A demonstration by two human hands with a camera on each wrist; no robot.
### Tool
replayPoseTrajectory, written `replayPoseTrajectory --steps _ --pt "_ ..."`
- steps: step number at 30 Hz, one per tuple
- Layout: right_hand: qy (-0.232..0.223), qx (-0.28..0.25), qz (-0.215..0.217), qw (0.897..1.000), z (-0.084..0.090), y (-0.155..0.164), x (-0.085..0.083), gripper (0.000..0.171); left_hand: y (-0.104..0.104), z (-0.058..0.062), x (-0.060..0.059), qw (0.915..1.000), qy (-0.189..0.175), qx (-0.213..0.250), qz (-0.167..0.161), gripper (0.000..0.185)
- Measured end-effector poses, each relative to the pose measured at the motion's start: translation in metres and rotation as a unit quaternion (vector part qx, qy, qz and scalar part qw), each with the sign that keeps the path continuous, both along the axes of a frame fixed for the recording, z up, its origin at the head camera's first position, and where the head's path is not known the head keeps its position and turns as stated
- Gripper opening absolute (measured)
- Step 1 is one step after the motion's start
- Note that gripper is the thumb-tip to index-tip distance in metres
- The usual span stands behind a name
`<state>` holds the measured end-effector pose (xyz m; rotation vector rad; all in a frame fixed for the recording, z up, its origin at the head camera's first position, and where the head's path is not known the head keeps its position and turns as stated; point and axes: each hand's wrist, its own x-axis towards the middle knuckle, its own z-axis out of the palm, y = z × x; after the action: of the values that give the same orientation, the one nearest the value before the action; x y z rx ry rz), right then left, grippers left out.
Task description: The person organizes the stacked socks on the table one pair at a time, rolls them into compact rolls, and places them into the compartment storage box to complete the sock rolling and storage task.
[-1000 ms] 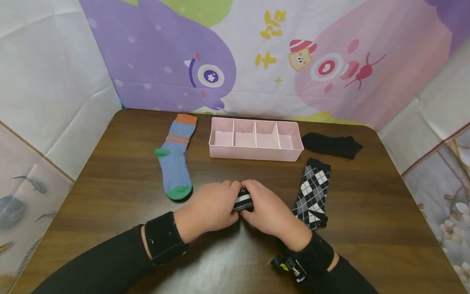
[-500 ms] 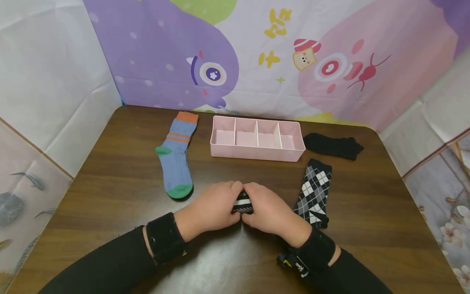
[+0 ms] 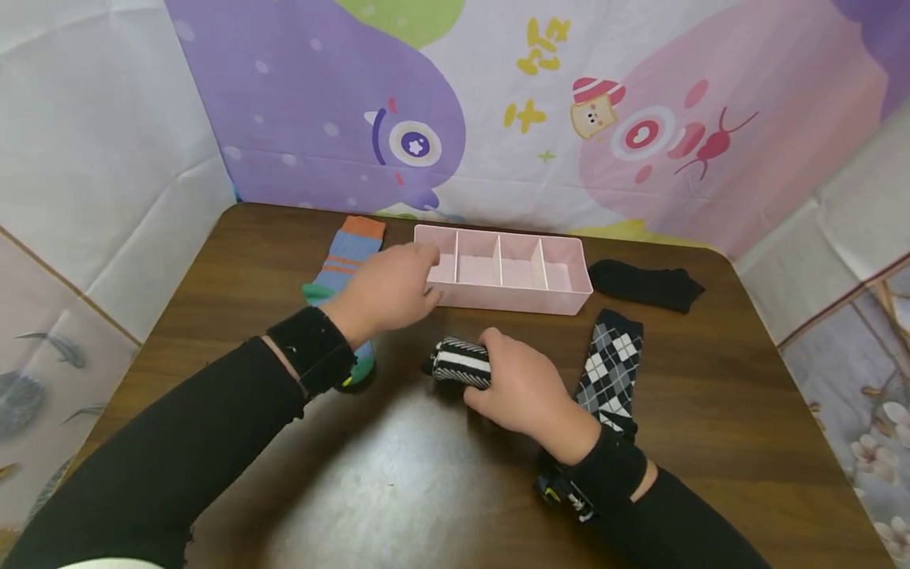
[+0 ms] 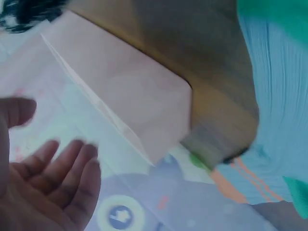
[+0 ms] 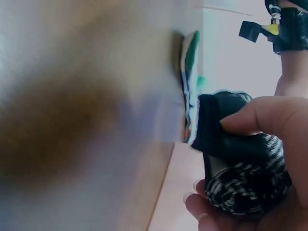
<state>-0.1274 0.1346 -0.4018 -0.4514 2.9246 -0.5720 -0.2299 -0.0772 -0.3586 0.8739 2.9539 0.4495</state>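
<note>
My right hand (image 3: 522, 387) grips a rolled-up black-and-white patterned sock (image 3: 458, 363) above the middle of the table. In the right wrist view the thumb presses on the black cuff of the rolled sock (image 5: 248, 187), and fingers curl beneath it. My left hand (image 3: 391, 288) holds nothing; its fingertips are at the left end of a pink divided box (image 3: 505, 299). In the left wrist view this left hand (image 4: 53, 187) has its fingers loosely bent and spread from the thumb. Its wrist partly hides a blue sock (image 3: 353, 251) with orange stripes and green heel.
A black-and-white argyle sock (image 3: 613, 359) lies right of my right hand. Beyond it, a short black sock (image 3: 643, 284) lies beside the box's right end. A patterned cloth (image 3: 498, 182) hangs behind the brown table (image 3: 718, 411).
My left hand has let go of the rolled sock and moved up and left to the box's left end. The right hand keeps holding the rolled sock, now more exposed.
</note>
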Motion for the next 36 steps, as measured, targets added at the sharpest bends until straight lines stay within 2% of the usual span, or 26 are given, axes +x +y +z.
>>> replayPoseTrajectory --steps 2,6,9,12,16,21,27,32,36 --pt "0.014 -0.012 -0.01 1.0 0.004 0.001 -0.005 0.062 -0.001 -0.001 -0.014 0.9993 0.001 0.013 0.035 0.03" --pt "0.026 -0.038 -0.031 0.998 0.011 0.003 -0.02 0.063 0.0 -0.006 -0.035 0.9956 -0.022 0.018 0.09 0.039" --pt "0.032 -0.049 -0.06 0.996 0.018 0.002 -0.036 0.061 0.0 -0.013 -0.045 0.9925 -0.034 0.009 0.117 0.039" --pt "0.055 -0.054 -0.103 0.992 0.025 0.001 -0.055 0.057 0.001 -0.019 -0.052 0.9895 -0.043 0.006 0.138 0.029" --pt "0.083 -0.063 -0.147 0.984 0.033 -0.003 -0.081 0.05 0.004 -0.026 -0.057 0.9856 -0.054 0.012 0.16 0.015" --pt "0.064 -0.058 -0.169 0.982 0.038 -0.011 -0.108 0.053 0.008 -0.032 -0.06 0.9816 -0.072 0.026 0.175 0.016" --pt "-0.001 -0.035 -0.173 0.984 0.041 -0.026 -0.129 0.058 0.004 -0.035 -0.061 0.9744 -0.108 0.035 0.194 0.014" --pt "-0.003 -0.04 -0.173 0.984 0.039 -0.042 -0.143 0.058 -0.001 -0.033 -0.063 0.9663 -0.154 0.052 0.199 0.019" --pt "-0.01 -0.037 -0.189 0.981 0.035 -0.055 -0.152 0.058 0.0 -0.031 -0.064 0.9634 -0.179 0.048 0.194 0.025"
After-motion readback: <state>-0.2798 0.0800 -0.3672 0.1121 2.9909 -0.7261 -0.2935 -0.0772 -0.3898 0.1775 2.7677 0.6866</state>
